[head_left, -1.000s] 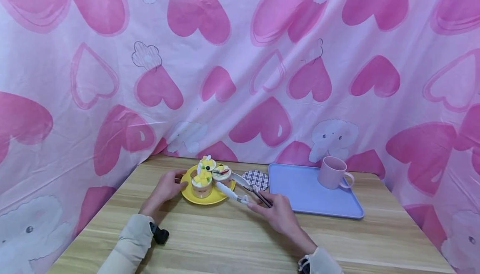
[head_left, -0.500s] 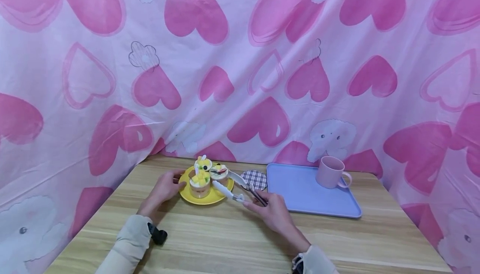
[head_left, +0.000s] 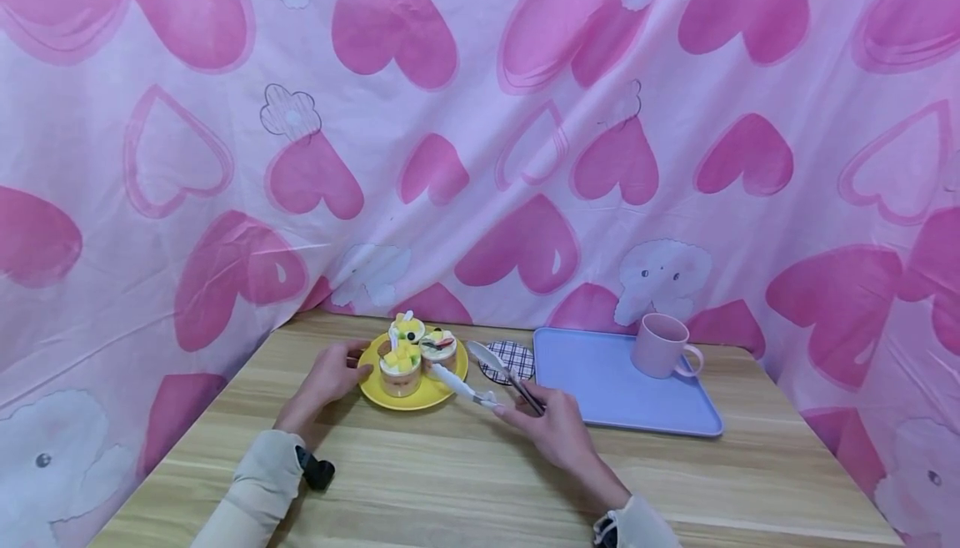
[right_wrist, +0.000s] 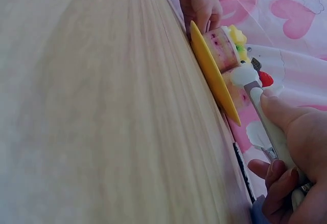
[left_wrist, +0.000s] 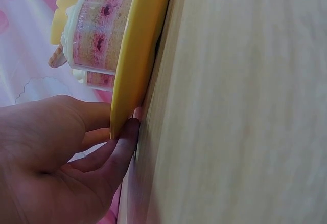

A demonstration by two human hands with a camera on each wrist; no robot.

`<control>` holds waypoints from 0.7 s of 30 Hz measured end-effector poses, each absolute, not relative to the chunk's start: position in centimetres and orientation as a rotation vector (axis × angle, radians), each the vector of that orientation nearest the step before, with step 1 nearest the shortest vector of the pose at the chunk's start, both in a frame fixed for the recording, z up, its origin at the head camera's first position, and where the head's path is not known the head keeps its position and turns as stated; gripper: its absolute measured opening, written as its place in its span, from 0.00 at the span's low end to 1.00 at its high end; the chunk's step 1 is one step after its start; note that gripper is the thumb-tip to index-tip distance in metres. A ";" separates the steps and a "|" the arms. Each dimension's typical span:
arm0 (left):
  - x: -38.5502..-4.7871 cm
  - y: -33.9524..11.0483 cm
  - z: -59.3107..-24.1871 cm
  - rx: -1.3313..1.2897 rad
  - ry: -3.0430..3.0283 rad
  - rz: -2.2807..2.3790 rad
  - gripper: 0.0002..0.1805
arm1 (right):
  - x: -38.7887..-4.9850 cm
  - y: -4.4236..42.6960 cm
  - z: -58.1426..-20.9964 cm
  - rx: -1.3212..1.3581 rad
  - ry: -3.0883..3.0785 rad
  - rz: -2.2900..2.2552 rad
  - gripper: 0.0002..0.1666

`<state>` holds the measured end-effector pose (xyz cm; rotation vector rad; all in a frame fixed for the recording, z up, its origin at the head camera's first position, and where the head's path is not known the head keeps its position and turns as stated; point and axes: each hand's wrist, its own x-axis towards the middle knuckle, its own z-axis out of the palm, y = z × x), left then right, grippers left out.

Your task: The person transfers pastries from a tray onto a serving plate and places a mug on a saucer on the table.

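In the head view my left hand (head_left: 330, 377) grips the left rim of a yellow plate (head_left: 427, 399); in the left wrist view a finger reaches under that rim. Three clear cake cups stand on the plate: a front cup (head_left: 401, 374) with yellow fruit pieces, a back cup (head_left: 406, 329), and a right cup (head_left: 439, 349) topped with cream and a red piece. My right hand (head_left: 557, 431) holds tongs (head_left: 459, 385) with pale ends and dark handles. Their arms are spread. One tip is by the right cup's near side, while the other stands off to its right.
A round checked coaster (head_left: 512, 362) lies behind the tongs. To its right is a blue tray (head_left: 600, 381) with a pink mug (head_left: 663, 348) at its back right. The wooden table (head_left: 420, 481) meets a pink heart-print curtain (head_left: 517, 248) at the back.
The tongs have spread wider, and their far arm has moved right, away from the right cup. My left hand stays on the plate. The head view has shifted slightly.
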<state>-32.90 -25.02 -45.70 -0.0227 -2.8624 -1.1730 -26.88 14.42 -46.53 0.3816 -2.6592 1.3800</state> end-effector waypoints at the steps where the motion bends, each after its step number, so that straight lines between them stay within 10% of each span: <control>1: -32.9 -25.0 -45.7 -0.022 -2.865 -1.171 0.29 | -26.9 14.5 -46.6 0.375 -2.658 1.383 0.27; 21: -32.7 -25.0 -45.6 -0.007 -2.878 -1.181 0.29 | -26.0 15.5 -46.4 0.276 -2.614 1.450 0.44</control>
